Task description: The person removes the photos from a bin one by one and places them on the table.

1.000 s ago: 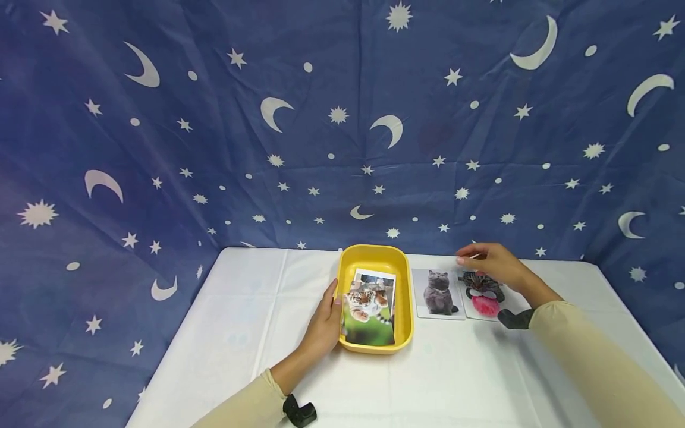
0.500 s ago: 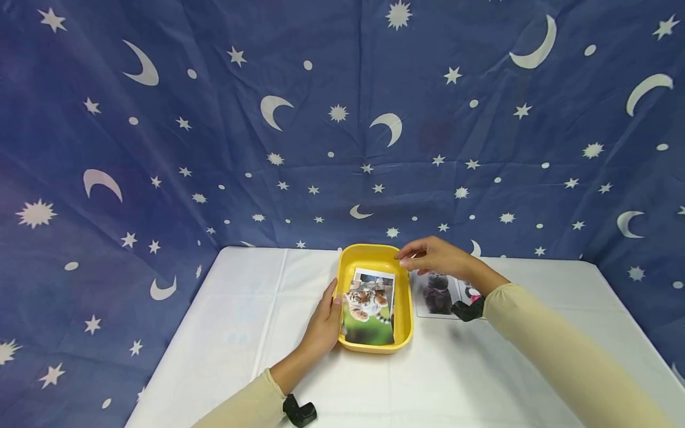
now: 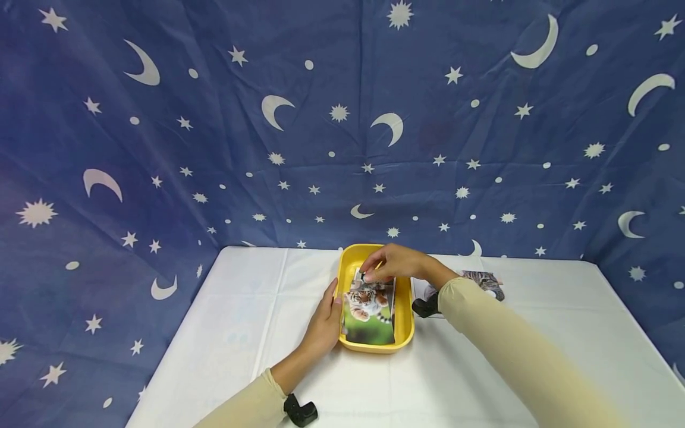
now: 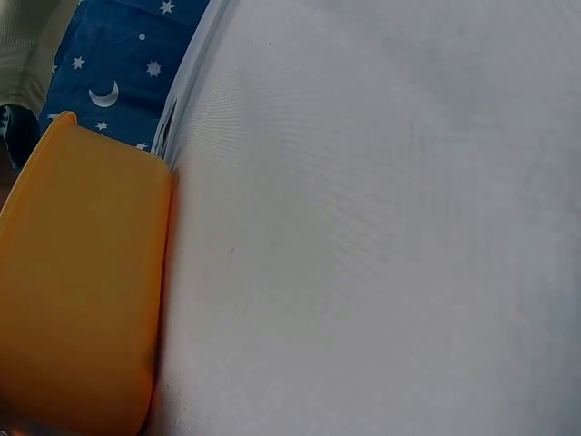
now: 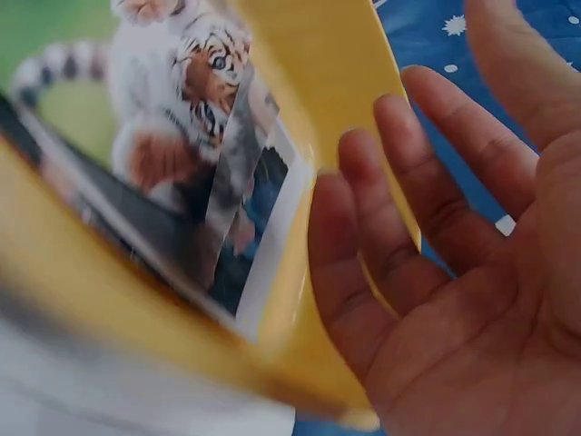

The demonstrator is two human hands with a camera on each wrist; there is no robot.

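A yellow tray (image 3: 404,342) stands on the white-covered table, with several picture cards lying loosely overlapped inside. On top is a tiger card (image 3: 369,330) with a green background. My left hand (image 3: 323,318) lies along the tray's left outer side, fingers fairly straight, thumb at the rim. In the left wrist view only the tray's outer wall (image 4: 86,282) shows, not the hand. Over the far part of the tray hovers my right hand (image 3: 398,264); the right wrist view shows its fingers (image 5: 399,245) loosely spread with nothing visible in them.
Right of the tray lie a grey cat card (image 3: 425,289), mostly behind the right wrist, and a tabby cat card (image 3: 484,282), partly covered by the sleeve. A blue star-and-moon cloth (image 3: 321,148) hangs behind the table (image 3: 246,285).
My right hand has moved left from above the tabby cat card, past the grey cat card, to over the tray. The left hand, tray and cards look unmoved.
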